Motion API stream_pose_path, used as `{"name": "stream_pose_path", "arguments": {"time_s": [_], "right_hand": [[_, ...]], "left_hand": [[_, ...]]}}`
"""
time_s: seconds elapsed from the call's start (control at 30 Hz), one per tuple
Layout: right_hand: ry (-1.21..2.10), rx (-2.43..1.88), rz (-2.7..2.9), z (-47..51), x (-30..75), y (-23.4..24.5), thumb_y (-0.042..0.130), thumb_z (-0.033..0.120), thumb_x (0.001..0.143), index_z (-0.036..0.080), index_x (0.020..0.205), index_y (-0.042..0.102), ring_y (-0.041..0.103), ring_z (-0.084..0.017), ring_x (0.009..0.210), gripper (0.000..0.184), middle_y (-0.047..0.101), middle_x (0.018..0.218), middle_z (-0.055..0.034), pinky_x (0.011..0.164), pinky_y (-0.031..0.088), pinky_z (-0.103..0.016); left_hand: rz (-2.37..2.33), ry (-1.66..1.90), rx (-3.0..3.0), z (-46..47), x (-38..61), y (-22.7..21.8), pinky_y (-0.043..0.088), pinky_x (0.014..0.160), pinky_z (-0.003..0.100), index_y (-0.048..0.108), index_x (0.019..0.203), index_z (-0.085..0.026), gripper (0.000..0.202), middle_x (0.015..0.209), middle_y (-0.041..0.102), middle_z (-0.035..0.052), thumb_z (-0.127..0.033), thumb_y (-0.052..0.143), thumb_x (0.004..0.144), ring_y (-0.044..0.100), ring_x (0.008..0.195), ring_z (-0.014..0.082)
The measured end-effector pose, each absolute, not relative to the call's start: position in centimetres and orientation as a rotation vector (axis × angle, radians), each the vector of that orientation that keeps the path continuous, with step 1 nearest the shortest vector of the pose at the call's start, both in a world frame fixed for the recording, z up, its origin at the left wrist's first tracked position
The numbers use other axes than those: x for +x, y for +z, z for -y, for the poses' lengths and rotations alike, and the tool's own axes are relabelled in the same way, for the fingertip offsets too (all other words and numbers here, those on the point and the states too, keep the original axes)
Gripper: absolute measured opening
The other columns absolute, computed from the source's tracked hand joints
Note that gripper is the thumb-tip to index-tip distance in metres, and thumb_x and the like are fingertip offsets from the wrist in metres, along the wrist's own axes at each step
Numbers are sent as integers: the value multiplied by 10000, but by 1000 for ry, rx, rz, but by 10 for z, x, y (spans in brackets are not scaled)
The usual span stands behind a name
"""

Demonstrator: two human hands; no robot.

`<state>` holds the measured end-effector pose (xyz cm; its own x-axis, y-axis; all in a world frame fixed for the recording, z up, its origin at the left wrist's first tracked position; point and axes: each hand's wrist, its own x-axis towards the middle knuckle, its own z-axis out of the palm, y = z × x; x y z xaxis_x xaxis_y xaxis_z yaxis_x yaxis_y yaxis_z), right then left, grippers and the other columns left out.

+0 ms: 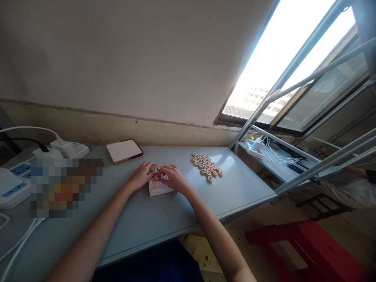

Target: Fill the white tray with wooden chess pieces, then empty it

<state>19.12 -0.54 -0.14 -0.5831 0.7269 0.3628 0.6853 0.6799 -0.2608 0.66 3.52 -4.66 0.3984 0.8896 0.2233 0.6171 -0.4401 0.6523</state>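
On the grey desk stands a shallow box with a pinkish inside and a few round xiangqi pieces along its far side. My left hand is curled around the box's far left corner, close to those pieces. Over the box, my right hand pinches a xiangqi piece with its fingertips, which partly cover it. To the right, a cluster of xiangqi pieces, pale wood with red or dark characters, lies spread on the desk. A flat lid with a white face and brown rim rests behind my left hand.
Power strips with plugs and white cables occupy the desk's left end, beside a pixelated patch. A metal bed frame rises at the right, before the window. On the floor stands a red stool. Part of another person shows far right.
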Motion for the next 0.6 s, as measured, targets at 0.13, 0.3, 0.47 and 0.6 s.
{"name": "stream_pose_path", "arguments": {"time_s": [0.13, 0.3, 0.47, 0.6], "right_hand": [[118, -1105, 2456, 5, 193, -1, 591, 202, 831, 185, 855, 598, 576, -142, 877, 30, 625, 894, -29, 839, 371, -263], [202, -1072, 2482, 4, 189, -3, 539, 176, 863, 166, 864, 614, 581, -125, 862, 76, 604, 961, -51, 765, 413, -217], [61, -1207, 2427, 11, 207, 5, 532, 261, 878, 214, 897, 645, 587, -129, 854, 124, 619, 992, -26, 769, 397, -241], [-235, -1692, 2085, 32, 259, 9, 472, 268, 901, 231, 918, 638, 573, -169, 901, 171, 625, 984, -37, 789, 386, -297]], "left_hand": [[-1304, 762, 2186, -34, 7, -44, 421, 891, 366, 522, 1080, -197, 348, 1098, 530, 84, -393, 396, 821, 530, 1029, 231], [-1321, 743, 2189, -31, 9, -41, 426, 868, 355, 510, 1093, -194, 362, 1118, 520, 88, -408, 368, 838, 536, 1029, 230], [-1387, 666, 2218, -30, 10, -40, 422, 849, 360, 496, 1116, -197, 409, 1122, 519, 84, -448, 437, 799, 539, 1007, 247], [-1395, 656, 2214, -30, 10, -40, 421, 840, 341, 509, 1094, -207, 395, 1120, 525, 72, -452, 450, 789, 542, 996, 238]]}}
